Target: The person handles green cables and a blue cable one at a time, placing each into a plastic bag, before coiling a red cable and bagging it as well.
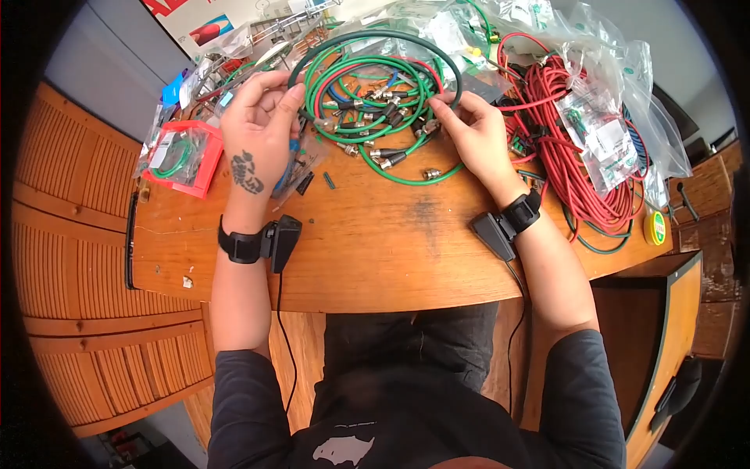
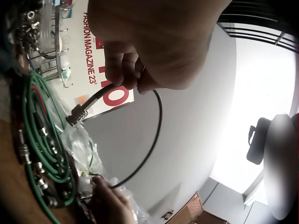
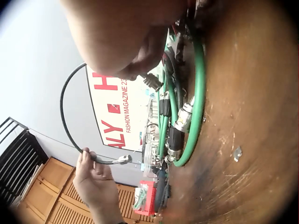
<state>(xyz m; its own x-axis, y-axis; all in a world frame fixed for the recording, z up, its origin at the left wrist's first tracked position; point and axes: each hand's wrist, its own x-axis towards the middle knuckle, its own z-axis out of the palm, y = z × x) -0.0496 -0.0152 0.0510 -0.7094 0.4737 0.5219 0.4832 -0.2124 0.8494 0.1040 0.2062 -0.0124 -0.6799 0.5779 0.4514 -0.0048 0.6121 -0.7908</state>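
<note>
A dark coaxial cable (image 1: 373,34) is bent into an arch between the hands, above the cluttered tabletop. My left hand (image 1: 262,113) pinches it near one end, where a metal connector (image 2: 77,114) sticks out past the fingers. The other end is in my right hand (image 1: 478,134), whose thumb and fingers pinch it just behind a second metal connector (image 3: 152,82). Below the arch lies a coil of green cables (image 1: 426,182) with several metal-and-black connectors (image 1: 388,159) on their ends. Both wrist views show the arch standing up against the wall.
Bundled red cables (image 1: 547,117) lie at the right under clear plastic bags (image 1: 605,141). A red bin (image 1: 207,168) with a bagged green cable stands at the left. Behind are a wire rack (image 1: 273,35) and a magazine poster (image 2: 88,60). A yellow-green tub (image 1: 656,228) sits near the right edge.
</note>
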